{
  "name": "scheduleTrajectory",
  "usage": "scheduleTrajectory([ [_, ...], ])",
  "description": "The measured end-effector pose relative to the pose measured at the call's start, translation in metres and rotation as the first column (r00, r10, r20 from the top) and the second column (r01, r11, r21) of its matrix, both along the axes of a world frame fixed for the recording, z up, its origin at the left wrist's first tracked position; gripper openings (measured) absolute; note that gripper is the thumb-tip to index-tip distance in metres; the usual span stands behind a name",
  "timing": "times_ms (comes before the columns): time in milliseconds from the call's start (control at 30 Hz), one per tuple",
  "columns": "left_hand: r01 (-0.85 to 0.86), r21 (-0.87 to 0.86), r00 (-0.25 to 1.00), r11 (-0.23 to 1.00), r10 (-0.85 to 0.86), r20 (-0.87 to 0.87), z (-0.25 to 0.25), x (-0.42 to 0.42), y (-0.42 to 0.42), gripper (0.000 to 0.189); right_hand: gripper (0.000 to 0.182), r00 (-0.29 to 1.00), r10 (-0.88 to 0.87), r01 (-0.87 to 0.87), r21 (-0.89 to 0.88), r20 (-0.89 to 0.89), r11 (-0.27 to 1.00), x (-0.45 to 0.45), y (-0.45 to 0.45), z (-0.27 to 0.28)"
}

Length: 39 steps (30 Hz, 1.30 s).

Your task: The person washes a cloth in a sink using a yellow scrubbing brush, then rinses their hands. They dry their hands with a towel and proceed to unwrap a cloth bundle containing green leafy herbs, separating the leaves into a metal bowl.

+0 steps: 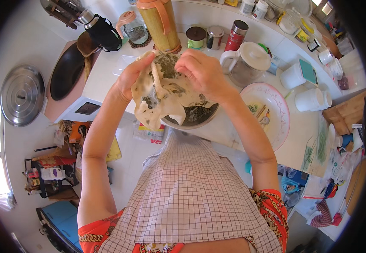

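A damp cream cloth (173,95), smeared with dark green leafy matter (167,64), hangs in folds over the counter's front edge. My left hand (135,74) grips its upper left side, thumb on top. At the upper right, the fingers of my right hand (198,68) are pinched at the cloth beside the largest dark patch; the fingertips are partly hidden. Below the cloth sits a round metal bowl (190,127) with dark wet leaves (198,113) inside. The cloth covers much of the bowl.
To the right is a pink-rimmed basin (284,132) holding a spoon (265,120) and scraps. A lidded glass pitcher (249,68), a red flask (236,35) and a tall thermos jug (157,28) line the back. A wok (67,72) stands left; spring onions (322,145) lie right.
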<state>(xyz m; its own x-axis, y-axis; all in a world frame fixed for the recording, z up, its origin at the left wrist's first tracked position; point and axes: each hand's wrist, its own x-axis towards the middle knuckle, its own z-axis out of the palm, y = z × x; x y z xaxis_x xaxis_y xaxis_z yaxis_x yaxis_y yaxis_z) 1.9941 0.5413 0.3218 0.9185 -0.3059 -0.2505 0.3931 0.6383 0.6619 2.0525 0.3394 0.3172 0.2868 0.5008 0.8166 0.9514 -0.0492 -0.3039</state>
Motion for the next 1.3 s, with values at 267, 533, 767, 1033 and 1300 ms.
scheduleTrajectory([
  [267,-0.065,-0.158,0.997,0.985,0.072,0.036,0.013,-0.007,0.009,0.036,0.006,0.937,-0.129,0.114,-0.065,-0.324,0.991,-0.008,-0.025,-0.028],
  [533,0.050,0.079,0.959,0.996,-0.071,0.274,0.025,0.011,0.014,0.041,0.048,0.737,0.047,0.046,0.119,-0.674,0.992,0.028,-0.025,-0.069],
  [767,0.021,0.461,0.892,0.887,-0.224,0.392,0.050,0.034,0.006,0.057,0.050,0.478,0.405,-0.342,0.260,-0.779,0.903,0.054,-0.005,-0.021],
  [1033,-0.181,0.760,0.900,0.624,-0.207,0.384,0.078,0.030,0.021,0.039,0.036,0.378,0.294,-0.232,0.218,-0.878,0.948,0.055,-0.032,0.026],
  [1300,-0.285,0.893,0.890,0.350,-0.251,0.382,0.085,0.024,0.037,0.032,0.029,0.537,0.185,-0.215,0.079,-0.823,0.973,0.064,-0.028,0.054],
])
